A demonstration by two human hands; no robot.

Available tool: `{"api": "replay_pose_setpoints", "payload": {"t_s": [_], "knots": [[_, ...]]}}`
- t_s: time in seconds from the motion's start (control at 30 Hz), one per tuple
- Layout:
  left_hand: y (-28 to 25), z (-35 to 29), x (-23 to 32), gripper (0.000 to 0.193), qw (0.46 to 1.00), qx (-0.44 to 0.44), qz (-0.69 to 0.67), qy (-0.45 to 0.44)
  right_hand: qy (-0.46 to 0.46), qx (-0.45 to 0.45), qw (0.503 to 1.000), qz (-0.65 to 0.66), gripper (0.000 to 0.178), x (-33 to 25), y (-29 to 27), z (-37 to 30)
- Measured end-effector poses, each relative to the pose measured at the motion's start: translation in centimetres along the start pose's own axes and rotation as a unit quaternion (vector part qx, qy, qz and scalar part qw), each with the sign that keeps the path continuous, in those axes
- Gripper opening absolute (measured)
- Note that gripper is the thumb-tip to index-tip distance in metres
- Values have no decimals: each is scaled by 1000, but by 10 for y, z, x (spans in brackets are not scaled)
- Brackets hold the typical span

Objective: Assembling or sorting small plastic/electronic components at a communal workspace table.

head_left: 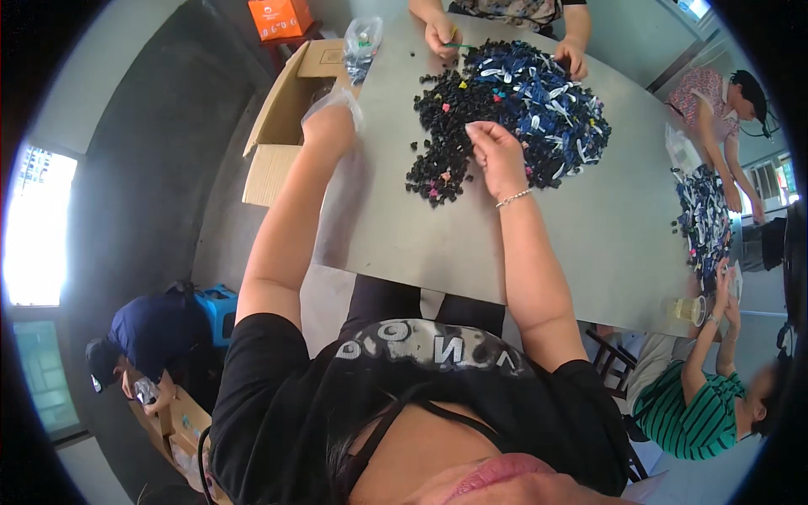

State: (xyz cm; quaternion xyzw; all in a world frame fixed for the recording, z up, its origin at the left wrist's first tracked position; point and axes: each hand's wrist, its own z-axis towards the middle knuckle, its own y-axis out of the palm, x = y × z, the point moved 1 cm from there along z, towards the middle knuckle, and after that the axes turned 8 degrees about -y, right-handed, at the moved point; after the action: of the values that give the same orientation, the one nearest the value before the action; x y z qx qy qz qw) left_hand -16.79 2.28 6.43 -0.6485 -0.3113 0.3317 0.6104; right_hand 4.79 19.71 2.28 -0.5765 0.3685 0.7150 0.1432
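Two own hands over one grey tabletop (471,244), left hand (328,126) fingers gripping one clear plastic bag (341,99) at 11 o'clock, right hand (497,151) fingers curled, pinching at one heap of small black and blue parts (522,101) at 12 o'clock, one open cardboard box (282,118) beside the left edge.
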Motion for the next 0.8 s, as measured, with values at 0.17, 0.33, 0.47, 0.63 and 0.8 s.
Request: {"api": "replay_pose_setpoints", "payload": {"t_s": [0.17,0.33,0.47,0.63,0.8], "knots": [[7,-45,38,44,962,60,-250,90,-48,58,995,-68,8,9,-7,7],[32,-91,94,84,957,127,-222,137,-231,110,904,-342,14,16,-15,8],[52,-84,114,85,945,159,-238,157,-325,39,780,-534,13,22,-6,1],[54,-60,119,72,948,152,-240,140,-338,3,769,-542,12,24,4,-2],[56,-55,119,66,944,154,-262,128,-339,-19,808,-482,7,28,4,-1]]}}
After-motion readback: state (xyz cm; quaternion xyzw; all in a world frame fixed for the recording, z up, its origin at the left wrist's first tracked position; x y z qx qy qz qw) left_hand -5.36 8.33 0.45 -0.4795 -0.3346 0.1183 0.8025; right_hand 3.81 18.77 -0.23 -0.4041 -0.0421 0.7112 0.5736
